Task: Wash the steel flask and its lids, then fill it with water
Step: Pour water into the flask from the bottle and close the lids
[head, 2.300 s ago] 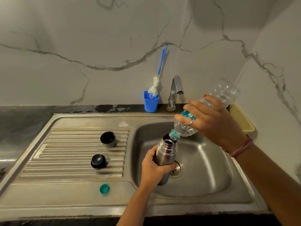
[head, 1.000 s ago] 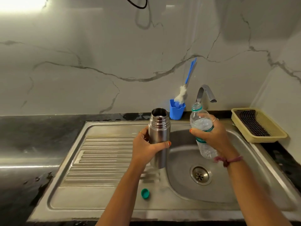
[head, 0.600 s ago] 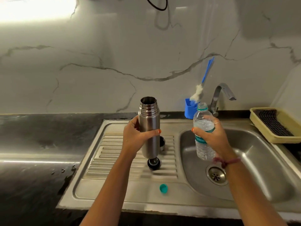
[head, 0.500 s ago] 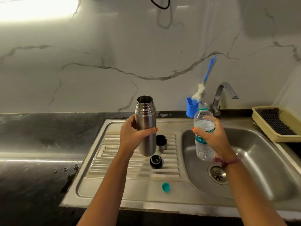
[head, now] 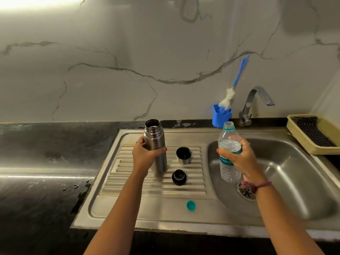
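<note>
The left hand (head: 145,155) is wrapped around the mid-body of the steel flask (head: 155,144), fingers behind and thumb across the front. The flask stands upright, long axis vertical, mouth open and facing up, over the ribbed drainboard (head: 128,181) to the left of the sink basin (head: 294,181). Whether its base rests on the ribs or hangs just above them cannot be confirmed; the lower end is blurred.

The right hand (head: 237,159) is closed around the label band of a clear plastic bottle (head: 229,150), held upright and uncapped over the left part of the basin. Water is visible inside it.

Two flask lids lie on the drainboard between the flask and the basin: a steel cup lid (head: 183,155), open side up, and a black stopper (head: 179,177) nearer the front edge. A teal bottle cap (head: 191,205) lies at the front of the drainboard, close to the basin corner.

Key relation: both lids lie just to the right of the flask, on the basin side. The left hand is nearer to them, but both hands are occupied. Judged from this layout, filling looks finished and closing comes next: one hand must first be freed, probably by setting the flask down, then the stopper goes onto the upward-facing mouth, followed by the cup lid.
</note>
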`<state>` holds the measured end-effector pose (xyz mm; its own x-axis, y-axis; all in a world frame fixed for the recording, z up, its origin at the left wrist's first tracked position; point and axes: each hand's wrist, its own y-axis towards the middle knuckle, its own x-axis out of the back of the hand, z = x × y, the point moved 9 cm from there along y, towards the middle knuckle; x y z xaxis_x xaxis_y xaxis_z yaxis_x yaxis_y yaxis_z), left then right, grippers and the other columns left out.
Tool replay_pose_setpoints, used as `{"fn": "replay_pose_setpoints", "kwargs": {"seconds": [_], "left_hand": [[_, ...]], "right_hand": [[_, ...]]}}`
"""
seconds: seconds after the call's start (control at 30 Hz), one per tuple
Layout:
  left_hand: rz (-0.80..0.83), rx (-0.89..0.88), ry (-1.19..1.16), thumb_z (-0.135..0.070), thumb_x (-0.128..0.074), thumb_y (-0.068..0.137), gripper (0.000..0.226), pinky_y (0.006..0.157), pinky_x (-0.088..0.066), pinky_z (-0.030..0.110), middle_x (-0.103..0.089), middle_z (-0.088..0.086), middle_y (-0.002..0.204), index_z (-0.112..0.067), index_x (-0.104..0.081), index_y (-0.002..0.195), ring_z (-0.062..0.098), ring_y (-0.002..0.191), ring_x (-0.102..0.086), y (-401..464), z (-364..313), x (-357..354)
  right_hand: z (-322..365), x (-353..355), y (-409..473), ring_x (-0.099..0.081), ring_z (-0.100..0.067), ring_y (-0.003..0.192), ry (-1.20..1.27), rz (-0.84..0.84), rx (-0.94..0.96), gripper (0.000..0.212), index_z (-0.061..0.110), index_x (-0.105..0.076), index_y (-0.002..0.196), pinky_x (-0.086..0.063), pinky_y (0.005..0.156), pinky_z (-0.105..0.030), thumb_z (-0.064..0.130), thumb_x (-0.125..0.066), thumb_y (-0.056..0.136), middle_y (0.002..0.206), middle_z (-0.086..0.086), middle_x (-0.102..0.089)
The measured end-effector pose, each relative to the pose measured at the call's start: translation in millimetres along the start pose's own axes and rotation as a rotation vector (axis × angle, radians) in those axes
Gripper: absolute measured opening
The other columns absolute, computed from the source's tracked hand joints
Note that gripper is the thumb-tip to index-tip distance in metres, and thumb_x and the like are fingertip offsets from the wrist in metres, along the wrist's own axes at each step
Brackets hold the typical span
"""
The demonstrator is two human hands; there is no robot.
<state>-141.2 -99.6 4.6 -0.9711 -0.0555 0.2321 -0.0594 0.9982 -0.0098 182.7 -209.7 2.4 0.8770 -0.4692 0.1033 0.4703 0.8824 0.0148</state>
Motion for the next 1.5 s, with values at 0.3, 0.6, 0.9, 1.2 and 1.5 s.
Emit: {"fn": "replay_pose_setpoints", "kwargs": {"seconds": [0.3, 0.6, 0.9, 1.2, 1.5], "left_hand": [[-0.023, 0.063, -0.053, -0.004, -0.091, 0.060, 0.070, 0.094, -0.052, 0.039, -0.066, 0.001, 0.113, -0.019, -0.057, 0.120, 0.022, 0.106, -0.062, 5, 24, -2], [-0.006, 0.040, -0.033, -0.008, -0.091, 0.062, 0.073, 0.095, -0.052, 0.039, -0.064, 0.001, 0.117, -0.018, -0.054, 0.125, 0.022, 0.107, -0.061, 9, 28, -1], [0.015, 0.015, -0.010, -0.014, -0.091, 0.064, 0.083, 0.099, -0.048, 0.038, -0.059, 0.002, 0.128, -0.019, -0.048, 0.134, 0.022, 0.116, -0.055, 8, 34, 0], [0.050, 0.000, 0.003, -0.019, -0.095, 0.058, 0.105, 0.108, -0.041, 0.040, -0.045, 0.005, 0.145, -0.021, -0.036, 0.145, 0.025, 0.134, -0.044, 8, 44, 0], [-0.073, 0.021, 0.007, -0.034, -0.089, 0.068, 0.103, 0.107, -0.038, 0.034, -0.034, 0.006, 0.150, -0.021, -0.029, 0.151, 0.022, 0.133, -0.041, -38, 68, 18]], "right_hand": [[-14, -1, 3, -0.058, -0.007, 0.089, -0.061, -0.010, -0.014, 0.055, 0.021, -0.049, 0.117, -0.046, 0.065, -0.018, 0.014, -0.081, 0.073, 0.106, 0.002, -0.056], [-19, 0, 7, -0.056, -0.005, 0.089, -0.077, -0.005, -0.019, 0.055, 0.020, -0.047, 0.119, -0.044, 0.064, -0.017, 0.015, -0.080, 0.075, 0.108, 0.001, -0.053], [-23, -9, 5, -0.056, -0.005, 0.088, -0.074, 0.035, -0.015, 0.055, 0.021, -0.045, 0.117, -0.043, 0.065, -0.016, 0.013, -0.079, 0.075, 0.101, 0.009, -0.053], [-26, -10, 2, -0.057, -0.006, 0.090, -0.072, 0.034, -0.004, 0.055, 0.022, -0.046, 0.118, -0.045, 0.066, -0.017, 0.014, -0.080, 0.075, 0.103, 0.007, -0.053], [-24, -15, -4, -0.058, -0.007, 0.092, -0.123, 0.079, 0.064, 0.059, 0.020, -0.044, 0.122, -0.048, 0.072, -0.018, 0.012, -0.079, 0.075, 0.103, 0.012, -0.052]]}}
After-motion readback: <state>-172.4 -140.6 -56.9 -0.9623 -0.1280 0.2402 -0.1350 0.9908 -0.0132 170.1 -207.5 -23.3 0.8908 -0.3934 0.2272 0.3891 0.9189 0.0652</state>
